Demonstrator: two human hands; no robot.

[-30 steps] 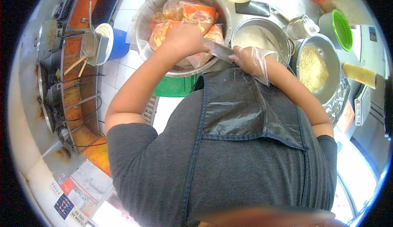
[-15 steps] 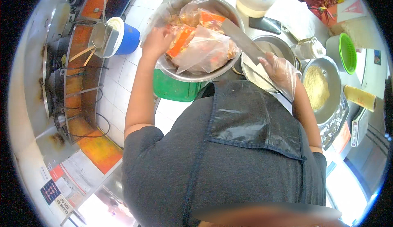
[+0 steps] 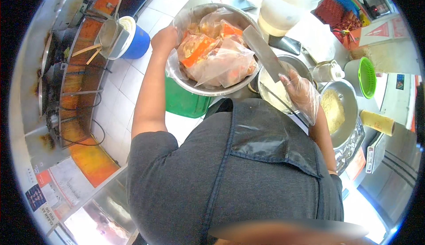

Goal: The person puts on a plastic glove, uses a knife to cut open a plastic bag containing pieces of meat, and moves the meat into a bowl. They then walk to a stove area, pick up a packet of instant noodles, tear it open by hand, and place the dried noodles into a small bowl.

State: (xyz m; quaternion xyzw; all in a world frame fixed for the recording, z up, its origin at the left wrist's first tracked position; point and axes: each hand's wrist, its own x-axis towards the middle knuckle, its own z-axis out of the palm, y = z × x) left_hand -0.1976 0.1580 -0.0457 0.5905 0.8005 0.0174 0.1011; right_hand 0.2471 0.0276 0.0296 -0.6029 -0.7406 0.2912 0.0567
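A large metal bowl (image 3: 195,86) holds clear plastic bags (image 3: 230,68) of food with orange labels. At its left side my bare left hand (image 3: 164,40) is closed on the rim, its fingertips partly hidden. My right hand (image 3: 299,90), in a clear plastic glove, grips a knife with a broad flat blade (image 3: 262,50). The blade slants up and left, its tip over the bowl's right rim. Below that hand is a round pan (image 3: 274,95) with pale contents; a thin dark rod crosses it.
Under the bowl is a green tub (image 3: 183,101). To the right are a basin (image 3: 349,99) with yellowish crumbs, a white bottle (image 3: 327,71) and a green basket (image 3: 367,78). A clear bucket (image 3: 279,13) and a dark phone-like slab (image 3: 285,44) lie behind. A blue bucket (image 3: 139,44) stands left.
My left hand has moved left from the bags to the bowl's rim. My right hand still holds the knife. The whole view has shifted slightly.
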